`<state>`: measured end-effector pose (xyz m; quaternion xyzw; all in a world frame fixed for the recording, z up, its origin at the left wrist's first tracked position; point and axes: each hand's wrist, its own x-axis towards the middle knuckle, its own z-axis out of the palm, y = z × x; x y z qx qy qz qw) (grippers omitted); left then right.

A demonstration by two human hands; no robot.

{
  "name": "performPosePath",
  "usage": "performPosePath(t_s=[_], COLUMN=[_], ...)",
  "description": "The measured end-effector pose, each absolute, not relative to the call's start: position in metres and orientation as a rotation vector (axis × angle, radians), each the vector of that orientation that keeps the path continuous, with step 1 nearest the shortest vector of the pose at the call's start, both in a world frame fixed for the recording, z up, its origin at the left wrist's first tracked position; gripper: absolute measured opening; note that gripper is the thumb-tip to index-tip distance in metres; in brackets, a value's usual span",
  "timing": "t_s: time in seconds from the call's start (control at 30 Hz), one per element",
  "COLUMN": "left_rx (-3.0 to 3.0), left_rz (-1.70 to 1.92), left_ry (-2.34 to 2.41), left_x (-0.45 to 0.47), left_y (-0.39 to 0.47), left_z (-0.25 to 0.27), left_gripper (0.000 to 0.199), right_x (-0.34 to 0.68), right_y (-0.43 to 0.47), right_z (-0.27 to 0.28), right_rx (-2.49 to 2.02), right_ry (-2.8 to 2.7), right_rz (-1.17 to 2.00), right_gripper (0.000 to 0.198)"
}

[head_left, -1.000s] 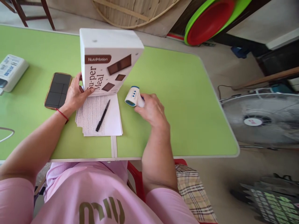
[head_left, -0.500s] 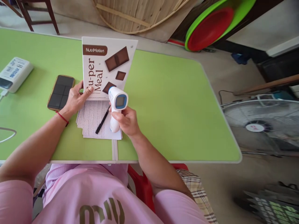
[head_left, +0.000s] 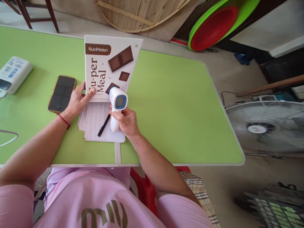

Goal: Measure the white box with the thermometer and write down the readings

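Note:
My left hand grips the lower left edge of a white box printed with chocolate pieces and "NutriMotion", its thumb on the front. The box is held tilted up above the table. My right hand is wrapped round the handle of a white and blue infrared thermometer, whose small grey screen faces me. The thermometer's head overlaps the box's lower right part. Below lie sheets of handwritten paper with a black pen on top, left of the thermometer.
A phone in a tan-edged case lies left of my left hand on the green table. Farther left are a white power bank and a white cable. A large fan stands beyond the table's right edge.
The thermometer and my right hand have shifted slightly left and up. The box has shifted a little to the right at its top. Both hands keep their hold.

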<state>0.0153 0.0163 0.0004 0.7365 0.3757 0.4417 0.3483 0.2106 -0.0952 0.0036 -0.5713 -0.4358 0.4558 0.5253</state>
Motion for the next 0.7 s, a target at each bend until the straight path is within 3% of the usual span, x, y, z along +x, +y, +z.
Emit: performPosePath(t_s=[0.7], left_rx=[1.945], left_rz=[1.163], left_ry=[1.020], left_x=[0.0151], left_y=[0.0207], left_z=[-0.0080], left_gripper=[0.064], right_x=[0.2119], right_y=[-0.0962], right_z=[0.0020], right_rx=[-1.365], right_ry=[-1.064], right_rz=[1.085], right_gripper=[0.037])
